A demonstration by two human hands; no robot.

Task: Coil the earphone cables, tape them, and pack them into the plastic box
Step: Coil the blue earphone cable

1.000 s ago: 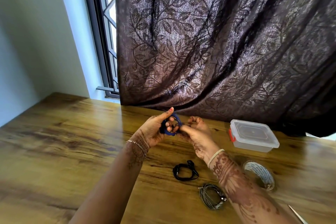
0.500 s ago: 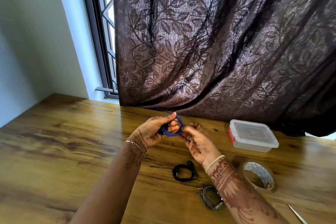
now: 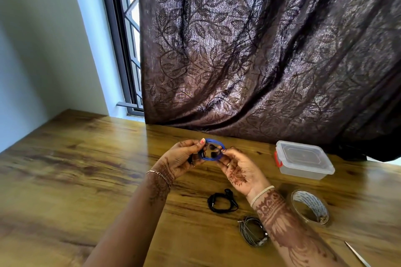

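While the print on the inner face of the tape roll (image 3: 310,201) is too small to read, it is the only marking in view. The blue earphone coil (image 3: 214,141) is held above the wooden table (image 3: 86,169), well left of the plastic box (image 3: 303,160), whose lid is on and whose red latch faces the hands. The left hand (image 3: 180,158) pinches the coil's left side between thumb and fingers, and the right hand (image 3: 240,169) pinches its right edge with the fingertips. Half a second ago the right hand was curled closer over the loop; now its palm is turned up and the loop faces the camera, with dark earbuds showing inside it. A black coil (image 3: 211,201) lies on the table below the hands, and a grey coil (image 3: 244,232) nearer the camera is partly covered by the right forearm. A thin metal blade (image 3: 357,253) lies at the bottom right. A dark leaf-patterned curtain (image 3: 260,50) hangs behind the table, beside a window (image 3: 128,28).
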